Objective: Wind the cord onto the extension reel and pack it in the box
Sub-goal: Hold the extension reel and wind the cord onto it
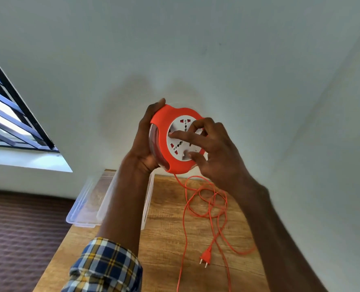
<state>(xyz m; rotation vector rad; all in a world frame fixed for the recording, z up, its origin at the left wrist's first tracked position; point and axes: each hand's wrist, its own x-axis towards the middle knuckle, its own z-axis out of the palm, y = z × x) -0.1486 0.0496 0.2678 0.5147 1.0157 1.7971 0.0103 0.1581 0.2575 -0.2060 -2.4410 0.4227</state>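
Observation:
My left hand (144,142) grips the round orange extension reel (163,131) by its left edge and holds it up in front of the wall. The reel's white socket face (178,144) is turned toward me. The fingers of my right hand (212,148) rest on that white face, index finger stretched across it. An orange cord (206,205) hangs from the reel's underside and lies in loose loops on the wooden table (166,249). Its two-pin plug (205,257) lies on the table near me. A clear plastic box (86,209) sits at the table's far left, partly behind my left forearm.
The table stands against a pale wall. A barred window (8,121) is at the left. Dark patterned flooring (16,239) lies left of the table. One strand of the cord runs off the bottom of the view.

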